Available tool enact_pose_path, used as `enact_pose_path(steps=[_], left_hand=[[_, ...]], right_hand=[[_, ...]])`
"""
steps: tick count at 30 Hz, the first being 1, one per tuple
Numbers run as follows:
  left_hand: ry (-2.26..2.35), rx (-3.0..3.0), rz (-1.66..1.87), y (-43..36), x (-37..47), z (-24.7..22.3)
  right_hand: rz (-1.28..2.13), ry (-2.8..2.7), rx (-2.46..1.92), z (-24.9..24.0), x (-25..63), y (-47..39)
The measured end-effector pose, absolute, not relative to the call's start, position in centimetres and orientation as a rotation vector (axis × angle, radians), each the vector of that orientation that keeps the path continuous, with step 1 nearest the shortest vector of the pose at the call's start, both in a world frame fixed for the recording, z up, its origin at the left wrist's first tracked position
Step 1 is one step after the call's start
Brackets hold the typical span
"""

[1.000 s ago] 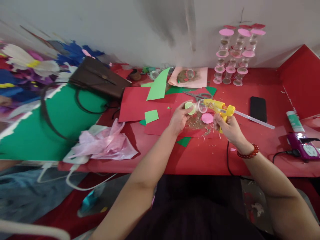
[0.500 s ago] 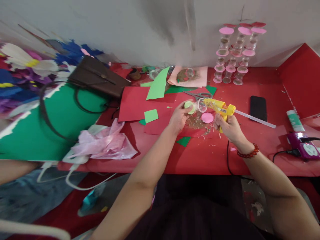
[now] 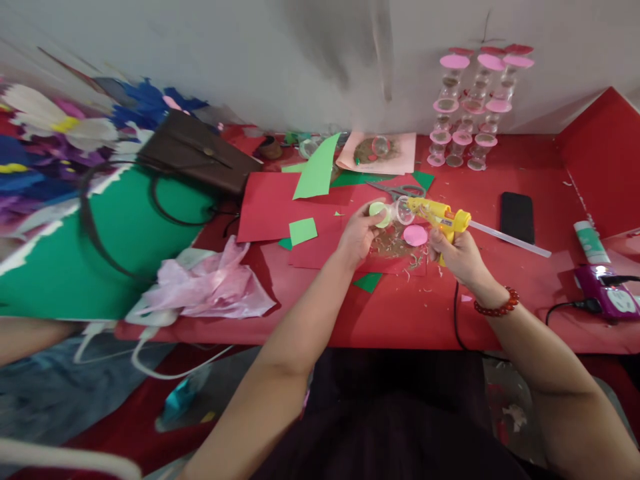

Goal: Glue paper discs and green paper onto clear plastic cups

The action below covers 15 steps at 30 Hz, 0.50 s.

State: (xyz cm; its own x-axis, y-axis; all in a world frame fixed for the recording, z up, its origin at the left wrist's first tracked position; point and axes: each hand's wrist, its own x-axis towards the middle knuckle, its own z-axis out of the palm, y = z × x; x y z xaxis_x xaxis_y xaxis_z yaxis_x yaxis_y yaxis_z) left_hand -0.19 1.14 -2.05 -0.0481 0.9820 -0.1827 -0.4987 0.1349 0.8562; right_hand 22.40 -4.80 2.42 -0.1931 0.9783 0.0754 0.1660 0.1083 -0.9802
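Observation:
My left hand (image 3: pixel 357 239) is closed around a small clear plastic cup piece (image 3: pixel 404 211), tilted so its round rim faces right. A light green paper disc (image 3: pixel 379 215) covers its left end. In my right hand (image 3: pixel 459 255) is a yellow glue gun (image 3: pixel 440 212), gripped by the handle, its tip at the cup's rim. Whether the tip touches the rim I cannot tell. A long glue stick (image 3: pixel 510 239) juts from the gun's back. Below the tip lies a pink paper disc (image 3: pixel 415 235), among sandy grains and thin shavings.
Scissors (image 3: pixel 400 191) lie just behind the cup. Stacked clear cups with pink discs (image 3: pixel 461 137) stand against the wall. On the right are a phone (image 3: pixel 517 217), a green-and-white tube (image 3: pixel 591 241) and a purple power socket (image 3: pixel 613 293). A brown bag (image 3: pixel 200 153) and pink plastic (image 3: pixel 215 283) lie left.
Almost nothing differs. Both hands, the cup piece and the glue gun hold their places; the whole view has shifted very slightly.

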Motion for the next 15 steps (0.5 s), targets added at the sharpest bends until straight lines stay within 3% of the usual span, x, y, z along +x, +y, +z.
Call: enact_pose_path(steps=[15], left_hand=[[0.946,0.653,1.374,1.34,-0.19,-2.27]], right_hand=[[1.187,-1.547,-1.178,2.55,22.48,-4.95]])
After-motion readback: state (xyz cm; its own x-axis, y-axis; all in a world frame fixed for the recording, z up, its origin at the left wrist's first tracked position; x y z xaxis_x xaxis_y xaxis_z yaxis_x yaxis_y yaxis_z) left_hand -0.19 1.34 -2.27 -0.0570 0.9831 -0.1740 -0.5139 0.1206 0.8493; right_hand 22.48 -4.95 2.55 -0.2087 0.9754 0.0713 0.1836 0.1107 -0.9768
